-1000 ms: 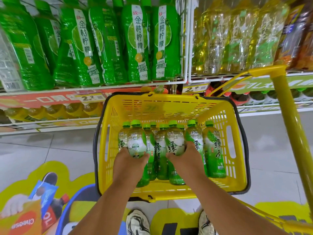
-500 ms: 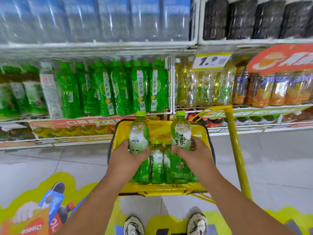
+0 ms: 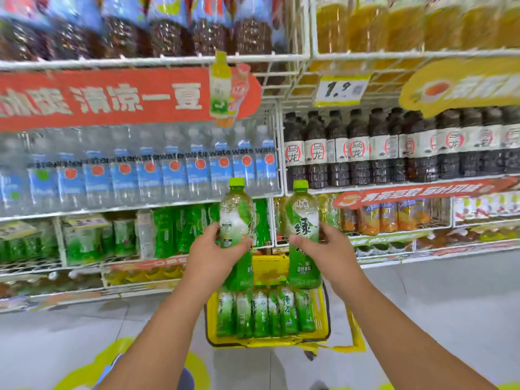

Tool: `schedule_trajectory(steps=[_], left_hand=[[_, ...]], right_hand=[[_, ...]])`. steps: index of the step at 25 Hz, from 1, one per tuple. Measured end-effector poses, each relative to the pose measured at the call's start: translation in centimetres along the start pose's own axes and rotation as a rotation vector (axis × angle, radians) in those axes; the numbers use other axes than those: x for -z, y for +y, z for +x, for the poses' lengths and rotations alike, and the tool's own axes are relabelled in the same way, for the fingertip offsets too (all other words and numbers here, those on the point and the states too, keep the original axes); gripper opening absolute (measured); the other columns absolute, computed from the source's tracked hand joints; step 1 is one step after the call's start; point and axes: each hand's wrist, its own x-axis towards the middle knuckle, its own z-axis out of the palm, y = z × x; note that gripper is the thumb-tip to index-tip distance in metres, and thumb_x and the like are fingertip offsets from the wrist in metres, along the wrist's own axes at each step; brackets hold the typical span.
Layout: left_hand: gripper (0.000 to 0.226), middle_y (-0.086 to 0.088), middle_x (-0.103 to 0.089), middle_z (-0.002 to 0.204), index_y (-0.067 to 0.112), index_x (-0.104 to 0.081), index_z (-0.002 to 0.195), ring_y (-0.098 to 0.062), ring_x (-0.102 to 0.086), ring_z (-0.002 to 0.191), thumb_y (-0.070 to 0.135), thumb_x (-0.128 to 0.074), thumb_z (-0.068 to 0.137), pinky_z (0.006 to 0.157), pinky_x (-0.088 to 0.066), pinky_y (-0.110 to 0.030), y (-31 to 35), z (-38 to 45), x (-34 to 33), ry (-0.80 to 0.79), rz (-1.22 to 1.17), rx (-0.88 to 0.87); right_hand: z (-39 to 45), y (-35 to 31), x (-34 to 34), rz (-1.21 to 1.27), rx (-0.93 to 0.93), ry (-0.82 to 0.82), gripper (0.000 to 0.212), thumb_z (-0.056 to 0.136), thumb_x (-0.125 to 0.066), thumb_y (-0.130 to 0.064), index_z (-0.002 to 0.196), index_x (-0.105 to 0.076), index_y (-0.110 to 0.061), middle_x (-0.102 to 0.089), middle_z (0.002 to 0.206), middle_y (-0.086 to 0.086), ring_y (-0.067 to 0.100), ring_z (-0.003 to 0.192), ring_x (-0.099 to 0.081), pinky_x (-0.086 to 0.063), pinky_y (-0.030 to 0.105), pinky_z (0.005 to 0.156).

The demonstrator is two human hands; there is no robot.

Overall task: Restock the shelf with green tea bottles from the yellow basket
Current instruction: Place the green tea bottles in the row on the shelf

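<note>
One head-worn camera looks forward and slightly down, close to the store shelves (image 3: 281, 204) that fill 9 through 3 o'clock. Both forearms reach in from 6 o'clock toward the centre, with the yellow basket (image 3: 323, 313) directly below them on the floor (image 3: 56, 327).

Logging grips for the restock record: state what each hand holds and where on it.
Left hand grips one green tea bottle round its middle; right hand grips another green tea bottle round its middle. Both upright, above the yellow basket.

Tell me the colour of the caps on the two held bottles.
Light green caps, clearest in the head view.
</note>
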Motion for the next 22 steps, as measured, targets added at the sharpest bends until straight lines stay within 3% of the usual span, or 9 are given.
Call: schedule_trajectory(steps=[2,4,6,9,11,13,17,20,22], left_hand=[[0.075,0.002,-0.06,0.133,0.016,-0.052,0.143,-0.017,-0.061,0.109,0.049,-0.08,0.082,0.092,-0.052,-0.032,3.4,-1.5,1.8,0.009,-0.052,-0.063],[0.085,0.002,-0.055,0.14,0.016,-0.044,0.151,-0.019,-0.056,0.117,0.049,-0.08,0.082,0.1,-0.049,-0.034,6.4,-3.0,3.3,0.03,-0.116,-0.099],[0.085,0.003,-0.054,0.141,0.017,-0.042,0.152,-0.016,-0.052,0.116,0.05,-0.078,0.083,0.093,-0.041,-0.027,8.9,-4.4,4.4,0.056,-0.137,-0.125],[0.08,0.009,-0.059,0.133,0.02,-0.046,0.15,-0.007,-0.051,0.104,0.051,-0.078,0.083,0.088,-0.038,-0.026,12.3,-6.7,5.6,0.128,-0.185,-0.171],[0.084,0.008,-0.058,0.134,0.019,-0.04,0.154,-0.01,-0.053,0.111,0.048,-0.078,0.085,0.091,-0.036,-0.027,13.6,-8.3,5.7,0.171,-0.247,-0.184],[0.082,0.006,-0.058,0.134,0.022,-0.042,0.152,-0.018,-0.053,0.123,0.05,-0.078,0.084,0.095,-0.039,-0.03,13.9,-9.2,5.5,0.197,-0.256,-0.179],[0.066,0.017,-0.058,0.11,0.023,-0.053,0.14,-0.015,-0.056,0.113,0.046,-0.079,0.084,0.091,-0.044,-0.031,14.3,-11.3,4.7,0.241,-0.271,-0.151],[0.081,0.011,-0.056,0.134,0.017,-0.044,0.15,-0.016,-0.054,0.117,0.046,-0.079,0.084,0.093,-0.043,-0.029,14.2,-12.6,4.6,0.276,-0.27,-0.147],[0.073,0.01,-0.058,0.127,0.02,-0.048,0.147,-0.009,-0.055,0.104,0.044,-0.079,0.085,0.085,-0.043,-0.023,13.6,-13.2,5.4,0.292,-0.271,-0.137]], right_hand=[[-2.1,-3.7,1.4,0.052,0.037,-0.003,0.041,0.081,-0.084,-0.045,0.109,-0.058,-0.032,-0.058,0.093,-0.023,0.004,0.087,-0.057,-0.048,0.023,0.087],[-3.4,-6.5,2.1,0.046,0.091,-0.01,0.07,0.07,-0.085,-0.062,0.125,-0.061,-0.027,-0.066,0.108,-0.014,0.01,0.1,-0.063,-0.051,0.035,0.098],[-4.7,-8.8,2.9,0.041,0.173,-0.002,0.094,0.057,-0.084,-0.076,0.134,-0.061,-0.026,-0.069,0.124,-0.008,0.016,0.11,-0.067,-0.055,0.045,0.1],[-6.1,-12.4,5.2,0.038,0.234,-0.073,0.059,0.075,-0.085,-0.053,0.123,-0.066,-0.024,-0.071,0.116,-0.008,0.013,0.103,-0.068,-0.055,0.038,0.095],[-6.7,-13.9,6.7,0.042,0.285,-0.105,0.052,0.078,-0.084,-0.05,0.12,-0.061,-0.028,-0.068,0.112,-0.011,0.011,0.099,-0.064,-0.05,0.033,0.09],[-6.9,-14.7,7.6,0.037,0.327,-0.14,0.057,0.078,-0.083,-0.053,0.122,-0.062,-0.023,-0.067,0.109,-0.013,0.007,0.095,-0.064,-0.05,0.031,0.085],[-7.8,-14.8,8.4,-0.01,0.389,-0.174,0.084,0.066,-0.081,-0.068,0.134,-0.064,-0.021,-0.071,0.117,-0.007,0.014,0.103,-0.068,-0.055,0.036,0.089],[-8.3,-15.1,8.1,-0.024,0.413,-0.187,0.082,0.061,-0.081,-0.072,0.126,-0.069,-0.024,-0.074,0.116,-0.007,0.017,0.104,-0.07,-0.056,0.046,0.096],[-8.7,-15.5,7.1,-0.042,0.43,-0.214,0.087,0.06,-0.08,-0.073,0.129,-0.068,-0.022,-0.073,0.119,-0.006,0.018,0.106,-0.069,-0.056,0.046,0.097]])
